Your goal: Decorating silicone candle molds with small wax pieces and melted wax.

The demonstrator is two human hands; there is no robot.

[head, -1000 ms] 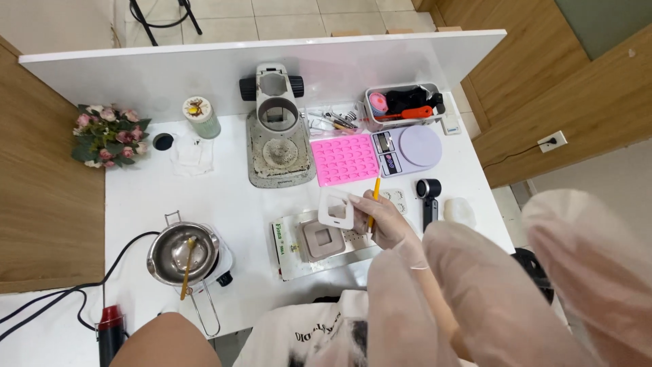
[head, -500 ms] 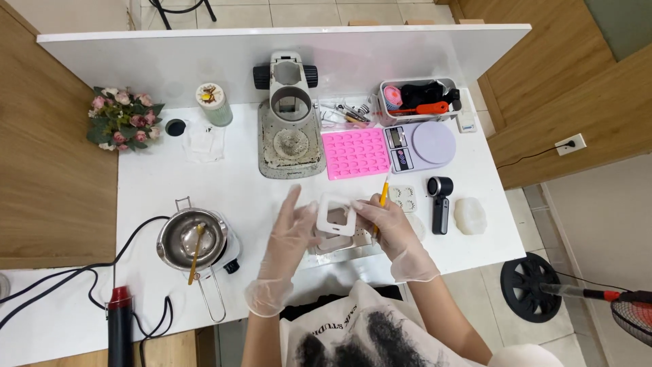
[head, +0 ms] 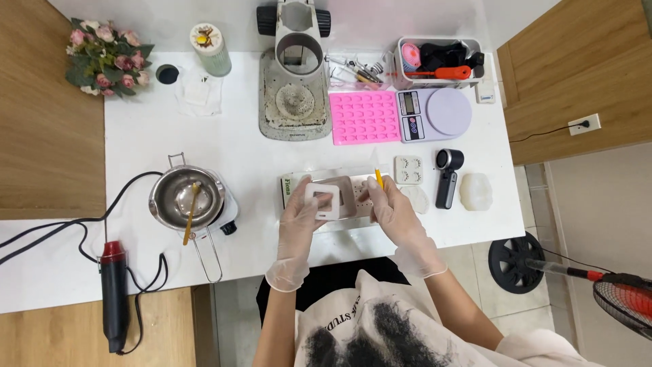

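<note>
Both my hands wear clear gloves and work over a shallow metal tray [head: 353,173] near the table's front edge. My left hand [head: 302,216] holds a white square frame-shaped mould [head: 322,201] above the tray. My right hand [head: 394,209] grips a thin yellow stick [head: 378,178] that points up and away from me, its lower end hidden in my fingers. A grey block lies in the tray, mostly hidden under my hands.
A pink silicone mould [head: 364,117] and a lilac kitchen scale [head: 435,114] lie behind the tray. A grey machine [head: 295,88] stands at the back. At left, a metal pot [head: 186,197] on a small hotplate, a heat gun [head: 114,292], flowers [head: 102,60].
My left hand has come in and taken hold of the white square mould over the tray. The view has steadied over the table.
</note>
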